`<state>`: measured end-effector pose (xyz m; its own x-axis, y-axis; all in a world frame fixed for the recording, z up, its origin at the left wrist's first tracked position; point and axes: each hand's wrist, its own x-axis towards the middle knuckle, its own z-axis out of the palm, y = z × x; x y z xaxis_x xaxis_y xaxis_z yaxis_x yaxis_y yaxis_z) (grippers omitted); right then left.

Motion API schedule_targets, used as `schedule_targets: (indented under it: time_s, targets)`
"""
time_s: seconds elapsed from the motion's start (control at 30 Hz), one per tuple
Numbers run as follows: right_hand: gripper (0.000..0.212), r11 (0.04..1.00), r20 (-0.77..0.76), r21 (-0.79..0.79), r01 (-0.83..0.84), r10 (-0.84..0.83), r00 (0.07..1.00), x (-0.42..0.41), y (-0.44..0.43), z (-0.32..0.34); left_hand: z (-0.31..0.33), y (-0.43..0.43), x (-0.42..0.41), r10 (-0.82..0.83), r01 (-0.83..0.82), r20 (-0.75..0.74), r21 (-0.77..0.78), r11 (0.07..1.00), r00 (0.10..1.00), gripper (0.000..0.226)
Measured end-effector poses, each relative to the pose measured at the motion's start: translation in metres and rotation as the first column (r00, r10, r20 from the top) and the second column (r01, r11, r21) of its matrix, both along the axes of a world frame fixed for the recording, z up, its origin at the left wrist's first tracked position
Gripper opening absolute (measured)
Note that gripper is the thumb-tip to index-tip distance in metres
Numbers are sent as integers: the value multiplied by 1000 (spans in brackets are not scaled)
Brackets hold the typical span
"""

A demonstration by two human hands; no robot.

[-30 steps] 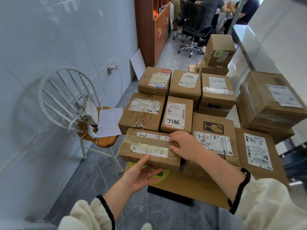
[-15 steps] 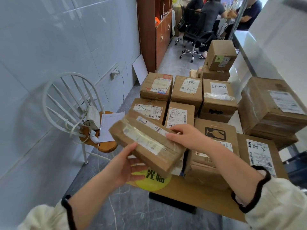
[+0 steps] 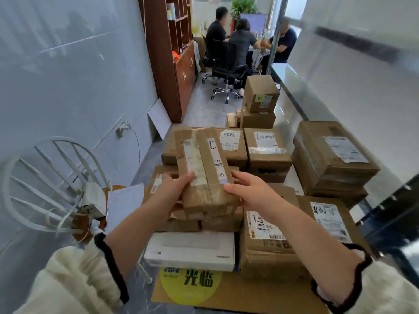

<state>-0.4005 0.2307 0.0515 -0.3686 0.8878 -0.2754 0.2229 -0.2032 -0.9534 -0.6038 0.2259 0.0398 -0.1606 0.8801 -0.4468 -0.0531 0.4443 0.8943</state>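
The long parcel has swung round since half a second ago: its long axis now points away from the person, above the stacked boxes. Its white strip label bears a handwritten "L". The left hand and right hand grip its near end from either side. Below, a yellow sticker reads "光临".

We can't read the labels on the parcel; the print is smeared. The left hand shows us a thumb on top, with its fingers gone under the parcel. How far the right hand reaches beneath, we can't tell. The parcel covers much of the boxes behind it. Our left forearm crosses the white box by the near edge of the cardboard sheet, which runs off the bottom.
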Motion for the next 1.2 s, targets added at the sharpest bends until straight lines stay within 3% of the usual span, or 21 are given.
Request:
schedule_targets:
  time_s: [0.13,0.27,0.53,0.83,1.03,1.2]
  targets:
    - [41,998,44,52,-29,27,999,27,22,6,7,35,26,-86,81,52,81,993,995,47]
    - [75,995,150,99,-31,16,989,44,52,6,9,73,48,-137,130,54,113,985,989,44]
    - [71,976,144,205,-79,50,988,53,119,12,9,125,63,-64,67,-22,198,978,998,31]
    - [65,979,52,171,-112,105,993,-36,180,-1,10,171,-12,153,-96,-234,238,967,960,25]
    - [67,992,19,61,-112,111,994,-83,202,-17,-11,189,-56,136,-103,-209,162,981,968,21]
    - [74,993,78,52,-101,97,992,-102,217,-25,-23,203,-75,92,-68,-174,136,988,980,28]
